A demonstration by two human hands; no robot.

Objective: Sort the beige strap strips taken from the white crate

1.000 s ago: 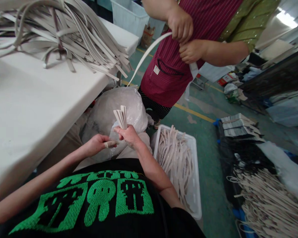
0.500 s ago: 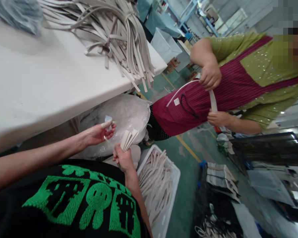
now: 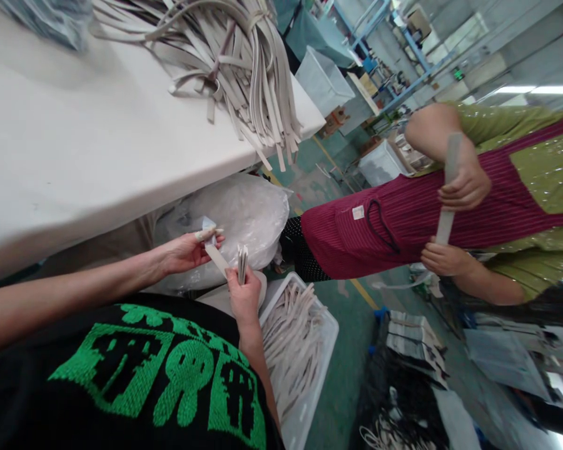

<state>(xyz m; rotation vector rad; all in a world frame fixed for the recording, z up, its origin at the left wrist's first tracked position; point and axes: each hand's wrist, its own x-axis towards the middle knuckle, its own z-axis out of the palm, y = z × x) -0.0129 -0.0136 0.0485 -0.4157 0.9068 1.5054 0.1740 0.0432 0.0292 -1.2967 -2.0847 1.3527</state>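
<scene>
Pinched in my left hand (image 3: 190,251) are a small pale crumpled piece (image 3: 209,225) and one end of a flat light strip (image 3: 218,260). The strip runs across to my right hand (image 3: 244,297), whose fingers are closed around a small bundle of light strips (image 3: 243,265) with their ends upward. Both hands are close together, in front of a clear plastic bag (image 3: 248,209). Below and right of my right hand stands a white bin (image 3: 327,340) full of light strips (image 3: 293,337).
A heap of grey-beige strips (image 3: 263,69) hangs over the edge of the white table (image 3: 65,144). At the right, a person in a maroon apron (image 3: 394,219) holds a light strip (image 3: 445,225) in two hands. Dark material (image 3: 398,387) lies at lower right.
The flat strip now stretches between my hands, and the bundle in my right hand has turned more upright. The other person's hands have shifted right in view, their strip now more upright.
</scene>
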